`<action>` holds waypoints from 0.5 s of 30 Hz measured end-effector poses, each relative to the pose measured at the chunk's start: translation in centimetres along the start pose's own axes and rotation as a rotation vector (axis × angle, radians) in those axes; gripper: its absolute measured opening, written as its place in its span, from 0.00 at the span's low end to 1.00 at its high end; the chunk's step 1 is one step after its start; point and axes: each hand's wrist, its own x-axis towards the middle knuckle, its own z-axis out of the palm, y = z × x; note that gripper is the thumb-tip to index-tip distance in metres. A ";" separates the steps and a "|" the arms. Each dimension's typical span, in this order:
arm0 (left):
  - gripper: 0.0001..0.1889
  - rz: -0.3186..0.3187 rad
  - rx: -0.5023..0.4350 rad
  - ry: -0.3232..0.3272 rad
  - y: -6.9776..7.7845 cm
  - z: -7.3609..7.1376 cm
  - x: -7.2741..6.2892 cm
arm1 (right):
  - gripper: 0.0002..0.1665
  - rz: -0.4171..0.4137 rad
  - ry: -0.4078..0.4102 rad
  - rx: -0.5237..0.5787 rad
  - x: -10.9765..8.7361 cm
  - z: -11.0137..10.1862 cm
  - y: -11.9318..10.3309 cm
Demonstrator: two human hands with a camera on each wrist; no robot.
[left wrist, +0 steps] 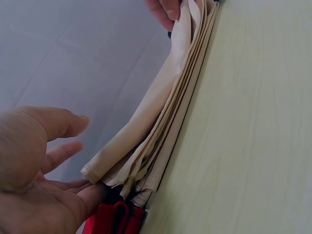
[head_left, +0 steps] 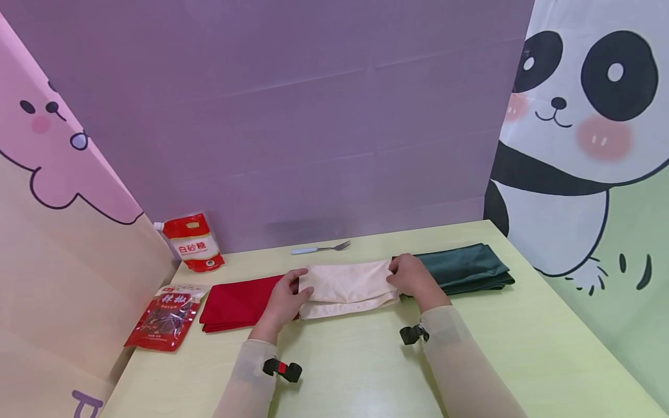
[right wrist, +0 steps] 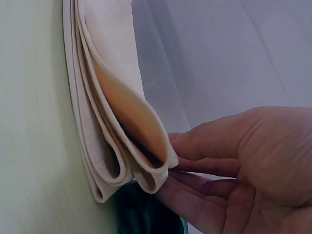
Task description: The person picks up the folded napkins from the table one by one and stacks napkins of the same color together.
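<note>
A cream cloth (head_left: 347, 284), folded into a long strip of several layers, lies on the table. At its left end is my left hand (head_left: 284, 297). In the left wrist view, the thumb stands apart from the cloth, while the lower fingers (left wrist: 80, 192) touch its end. My right hand (head_left: 413, 278) pinches the cloth's right end at the corner. The right wrist view shows the top layer bulging up beside that thumb (right wrist: 204, 139). A folded red cloth (head_left: 240, 302) lies just left of the cream one, and a folded dark green cloth (head_left: 465, 267) just right.
Behind the cream cloth lies a fork (head_left: 319, 249) with a pale handle. A red and white sugar bag (head_left: 194, 244) stands at the back left, with a red chili packet (head_left: 167, 318) in front. Printed walls border the table (head_left: 360, 371) at the back and sides.
</note>
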 end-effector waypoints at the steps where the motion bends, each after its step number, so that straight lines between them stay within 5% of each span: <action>1: 0.28 0.012 -0.009 0.002 0.0 0.0 0.0 | 0.18 0.000 0.003 -0.004 -0.1 -0.1 -0.1; 15: 0.26 0.048 -0.013 0.029 0.2 0.1 0.0 | 0.21 0.033 0.062 0.012 -0.2 -0.2 -0.2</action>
